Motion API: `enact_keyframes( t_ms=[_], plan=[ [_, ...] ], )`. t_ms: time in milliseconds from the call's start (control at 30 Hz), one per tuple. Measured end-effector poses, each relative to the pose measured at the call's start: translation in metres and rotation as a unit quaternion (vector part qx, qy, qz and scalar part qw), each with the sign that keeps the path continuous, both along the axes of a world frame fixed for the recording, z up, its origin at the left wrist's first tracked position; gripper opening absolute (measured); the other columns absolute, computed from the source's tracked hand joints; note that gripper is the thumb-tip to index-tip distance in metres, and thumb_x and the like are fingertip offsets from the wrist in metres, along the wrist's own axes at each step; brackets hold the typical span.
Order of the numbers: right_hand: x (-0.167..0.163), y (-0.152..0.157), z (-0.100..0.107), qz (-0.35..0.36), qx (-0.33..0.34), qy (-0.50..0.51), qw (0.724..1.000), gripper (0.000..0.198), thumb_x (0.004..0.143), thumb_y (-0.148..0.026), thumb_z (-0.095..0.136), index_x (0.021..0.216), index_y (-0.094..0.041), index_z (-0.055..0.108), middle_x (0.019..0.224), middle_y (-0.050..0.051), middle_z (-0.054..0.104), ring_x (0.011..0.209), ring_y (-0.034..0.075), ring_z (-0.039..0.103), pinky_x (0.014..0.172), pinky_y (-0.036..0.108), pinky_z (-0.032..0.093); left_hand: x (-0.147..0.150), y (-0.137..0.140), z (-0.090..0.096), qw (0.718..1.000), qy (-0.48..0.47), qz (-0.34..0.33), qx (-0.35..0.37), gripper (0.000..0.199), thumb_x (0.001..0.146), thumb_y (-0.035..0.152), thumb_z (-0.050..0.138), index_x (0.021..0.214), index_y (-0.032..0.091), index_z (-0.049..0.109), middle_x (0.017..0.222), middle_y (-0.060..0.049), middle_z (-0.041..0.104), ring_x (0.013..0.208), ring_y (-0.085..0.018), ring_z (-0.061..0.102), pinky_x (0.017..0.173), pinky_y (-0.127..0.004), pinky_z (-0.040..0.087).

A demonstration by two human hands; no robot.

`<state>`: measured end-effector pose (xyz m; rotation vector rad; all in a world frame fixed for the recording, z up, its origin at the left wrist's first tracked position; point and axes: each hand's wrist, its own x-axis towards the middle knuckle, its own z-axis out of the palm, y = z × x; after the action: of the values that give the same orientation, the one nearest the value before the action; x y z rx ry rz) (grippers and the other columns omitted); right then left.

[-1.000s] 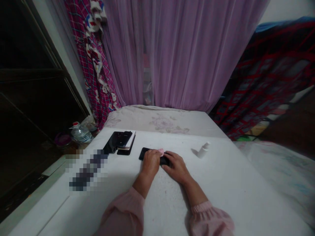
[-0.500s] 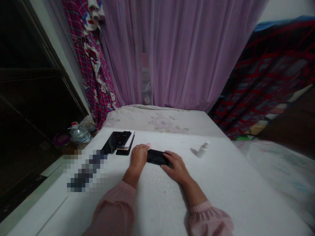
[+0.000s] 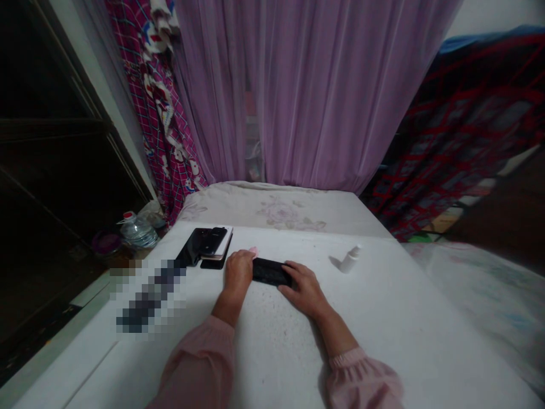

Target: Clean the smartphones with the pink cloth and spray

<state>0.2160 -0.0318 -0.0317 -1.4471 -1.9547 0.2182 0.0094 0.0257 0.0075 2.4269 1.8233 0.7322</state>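
Note:
A black phone (image 3: 271, 271) lies flat on the white tabletop (image 3: 272, 335) between my hands. My right hand (image 3: 303, 287) grips its right end, thumb on the near edge and fingers over the far edge. At the left end, my left hand (image 3: 239, 272) is closed, and a bit of pink cloth (image 3: 254, 250) sticks out past its fingers. Most of that cloth is hidden under the hand. Small dark specks are scattered on the table in front of the phone.
Left of my hands, several phones lie partly stacked, among them a small black phone (image 3: 214, 241) on top. A white spray bottle (image 3: 351, 259) stands on the right. Purple curtains (image 3: 323, 102) hang behind the table, and a water bottle (image 3: 138, 230) stands beyond its left edge.
My left hand has shifted slightly left with the pink cloth, at the phone's left end. The right hand stays in place on the phone.

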Motion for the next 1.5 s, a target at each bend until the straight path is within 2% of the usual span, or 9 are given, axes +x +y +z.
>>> enact_keyframes(
  t_ms=[600, 767, 1200, 1500],
  plan=[
    [0.000, 0.001, 0.001, 0.010, 0.006, -0.005, 1.000, 0.050, 0.072, -0.030, 0.069, 0.121, -0.023, 0.063, 0.127, 0.011, 0.061, 0.117, 0.028, 0.056, 0.101, 0.047, 0.042, 0.056, -0.034, -0.001, 0.996, 0.022, -0.081, -0.039, 0.024, 0.095, 0.018, 0.049, 0.105, 0.020, 0.070, 0.103, -0.008, 0.069, 0.097, -0.023, 0.059, 0.084, -0.036, 0.043],
    [0.000, 0.002, 0.000, 0.007, 0.006, -0.004, 1.000, 0.050, 0.072, -0.030, 0.068, 0.121, -0.024, 0.063, 0.127, 0.011, 0.061, 0.117, 0.028, 0.056, 0.101, 0.048, 0.042, 0.046, -0.030, -0.002, 0.996, 0.025, -0.083, -0.038, 0.026, 0.094, 0.016, 0.049, 0.106, 0.023, 0.070, 0.103, -0.007, 0.069, 0.096, -0.022, 0.059, 0.083, -0.035, 0.044],
    [0.000, 0.000, 0.001, -0.002, -0.003, -0.006, 1.000, 0.049, 0.073, -0.033, 0.069, 0.120, -0.022, 0.064, 0.129, 0.012, 0.060, 0.119, 0.030, 0.055, 0.103, 0.049, 0.041, -0.006, -0.008, 0.000, 1.000, 0.017, -0.014, -0.002, 0.029, 0.092, 0.010, 0.047, 0.105, 0.021, 0.071, 0.101, -0.007, 0.071, 0.092, -0.021, 0.062, 0.087, -0.033, 0.045],
    [0.000, 0.000, 0.001, -0.001, -0.006, -0.004, 1.000, 0.048, 0.073, -0.032, 0.068, 0.120, -0.021, 0.064, 0.130, 0.012, 0.060, 0.120, 0.030, 0.054, 0.103, 0.049, 0.041, -0.009, -0.009, 0.000, 1.000, 0.009, 0.001, 0.007, 0.030, 0.093, 0.011, 0.045, 0.106, 0.019, 0.071, 0.102, -0.008, 0.072, 0.091, -0.021, 0.063, 0.087, -0.034, 0.045]
  ],
)
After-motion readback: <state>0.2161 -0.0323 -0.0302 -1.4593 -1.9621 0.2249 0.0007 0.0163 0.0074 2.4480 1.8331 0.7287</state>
